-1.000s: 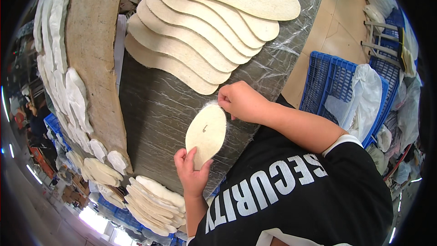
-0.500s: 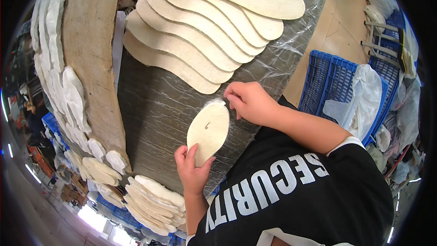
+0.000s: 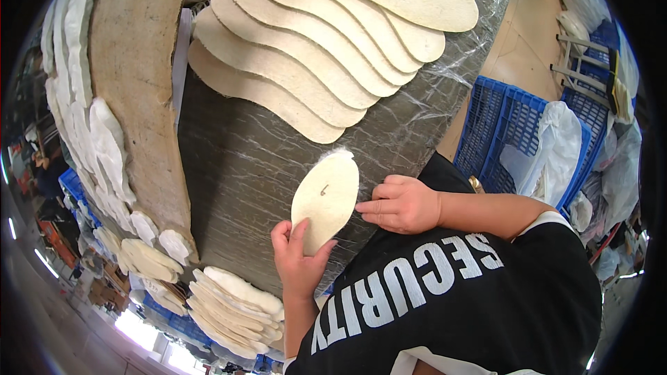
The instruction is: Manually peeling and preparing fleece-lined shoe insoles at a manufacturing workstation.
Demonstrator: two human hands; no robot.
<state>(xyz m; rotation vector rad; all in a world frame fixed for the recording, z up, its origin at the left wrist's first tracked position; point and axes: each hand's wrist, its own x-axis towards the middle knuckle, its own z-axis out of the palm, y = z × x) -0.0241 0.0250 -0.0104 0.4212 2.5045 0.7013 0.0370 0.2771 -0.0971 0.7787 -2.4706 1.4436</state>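
The left hand [image 3: 297, 267] pinches the near end of a cream, oval, felt-like flat piece [image 3: 326, 194] with a small dark mark on its face, thumb on the right edge and fingers on the left and upper side; the piece is held over the dark tabletop covered in crinkled clear film [image 3: 240, 180], its far tip carrying a fluffy white fringe. The right hand [image 3: 406, 205] has just left that far tip and come nearer, down to the piece's right edge; its fingers lie close together, pointing left, and I cannot tell whether they pinch the edge or only rest just beside it; for the work in hand, I judge that attention has passed from the fringed tip to the side, while the left hand's grip has stayed the same.

Beyond the piece, on the far part of the tabletop, cream, sole-shaped felt sheets [image 3: 306, 42] lie fanned in overlapping layers, apart from both hands; to the left runs a worn tan board [image 3: 135, 83], with puffy white elongated pads [image 3: 108, 146] along its outer side; near left sits a pile of cream flat pieces [image 3: 226, 309]; to the right stand blue plastic lattice crates [image 3: 479, 132], with a translucent white plastic bag [image 3: 556, 153] draped over them.
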